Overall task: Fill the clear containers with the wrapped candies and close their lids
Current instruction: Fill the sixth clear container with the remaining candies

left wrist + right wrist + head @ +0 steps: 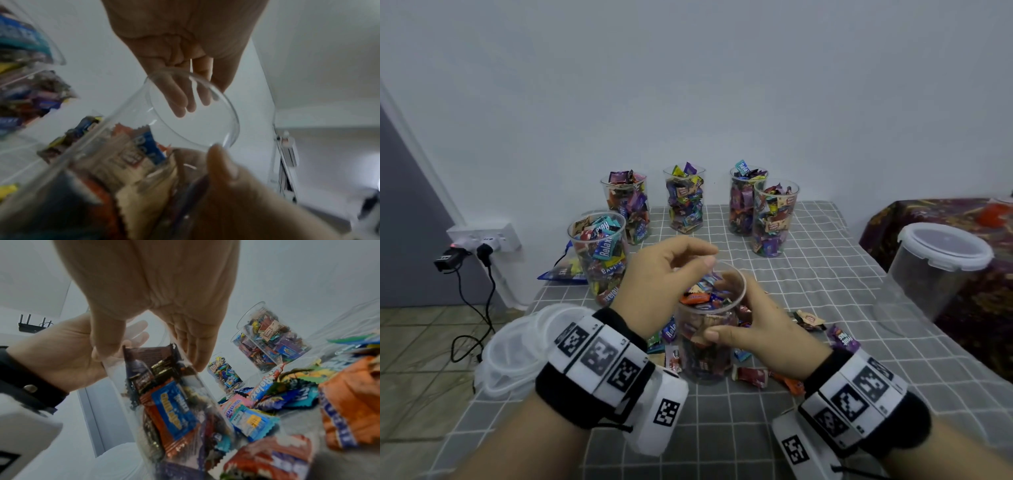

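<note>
A clear cup (707, 342), almost full of wrapped candies (702, 296), stands on the grey checked tablecloth (739, 428). My right hand (736, 318) grips its side, thumb in front and fingers behind. My left hand (698, 262) hovers over the cup's mouth with relaxed fingers, holding nothing. In the left wrist view its fingers (185, 100) hang straight above the rim of the cup (195, 113). The right wrist view shows my right hand (164, 340) wrapped around the cup (164, 394). Loose candies (753, 373) lie around the cup's base.
Several filled lidless cups (685, 202) stand behind, one (599, 253) close on the left. A stack of clear lids (517, 353) sits at the table's left edge. A big lidded container (935, 270) is at the right, a candy bag (565, 272) at the back left.
</note>
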A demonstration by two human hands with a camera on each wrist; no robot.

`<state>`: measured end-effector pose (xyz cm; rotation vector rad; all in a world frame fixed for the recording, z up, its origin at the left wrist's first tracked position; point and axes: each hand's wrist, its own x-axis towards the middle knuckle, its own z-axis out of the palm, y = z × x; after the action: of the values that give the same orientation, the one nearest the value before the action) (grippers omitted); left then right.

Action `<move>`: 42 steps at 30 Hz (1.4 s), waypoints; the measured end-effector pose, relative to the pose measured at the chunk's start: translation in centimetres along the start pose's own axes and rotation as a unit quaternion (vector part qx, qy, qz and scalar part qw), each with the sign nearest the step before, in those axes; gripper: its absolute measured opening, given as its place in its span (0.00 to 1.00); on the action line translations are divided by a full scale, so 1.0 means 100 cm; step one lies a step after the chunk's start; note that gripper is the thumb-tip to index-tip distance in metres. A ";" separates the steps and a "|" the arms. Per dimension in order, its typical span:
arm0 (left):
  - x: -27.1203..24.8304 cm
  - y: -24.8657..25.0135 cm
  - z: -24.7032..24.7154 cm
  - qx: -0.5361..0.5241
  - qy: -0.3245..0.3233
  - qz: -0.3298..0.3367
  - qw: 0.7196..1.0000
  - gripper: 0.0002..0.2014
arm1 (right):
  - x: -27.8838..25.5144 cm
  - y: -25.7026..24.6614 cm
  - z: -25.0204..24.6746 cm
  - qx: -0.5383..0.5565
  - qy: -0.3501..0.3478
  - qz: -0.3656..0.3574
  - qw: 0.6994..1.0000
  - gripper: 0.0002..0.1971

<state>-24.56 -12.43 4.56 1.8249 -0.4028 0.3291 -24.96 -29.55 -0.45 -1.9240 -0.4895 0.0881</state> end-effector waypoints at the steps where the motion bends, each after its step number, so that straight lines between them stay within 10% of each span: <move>1: 0.000 0.000 -0.002 -0.038 0.021 -0.009 0.999 0.05 | -0.001 0.001 0.000 0.002 0.000 0.002 1.000 0.43; 8: -0.003 -0.017 -0.020 -0.026 0.087 -0.082 0.993 0.13 | -0.006 0.006 -0.018 -0.129 -0.070 0.043 0.988 0.37; 14: -0.001 -0.062 -0.029 0.125 -0.088 -0.226 0.962 0.15 | -0.007 0.013 -0.063 -0.344 -0.071 0.171 0.920 0.37; 18: -0.003 -0.083 -0.028 0.244 -0.199 -0.306 0.898 0.38 | -0.009 0.023 -0.089 -0.422 -0.108 0.263 0.861 0.36; 23: -0.005 -0.083 -0.026 0.372 -0.295 -0.309 0.824 0.35 | -0.011 0.031 -0.100 -0.423 -0.158 0.335 0.827 0.37; 35: -0.011 -0.074 -0.005 0.529 -0.379 -0.250 0.717 0.25 | -0.009 0.024 -0.063 -0.473 -0.248 0.244 0.810 0.53; 42: -0.011 -0.077 0.001 0.584 -0.360 -0.228 0.691 0.19 | -0.010 0.026 -0.050 -0.520 -0.220 0.197 0.802 0.42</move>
<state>-22.24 -10.43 -2.56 3.2218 -0.2278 -0.7190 -23.63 -35.09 -0.95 -3.1097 -0.4658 0.6702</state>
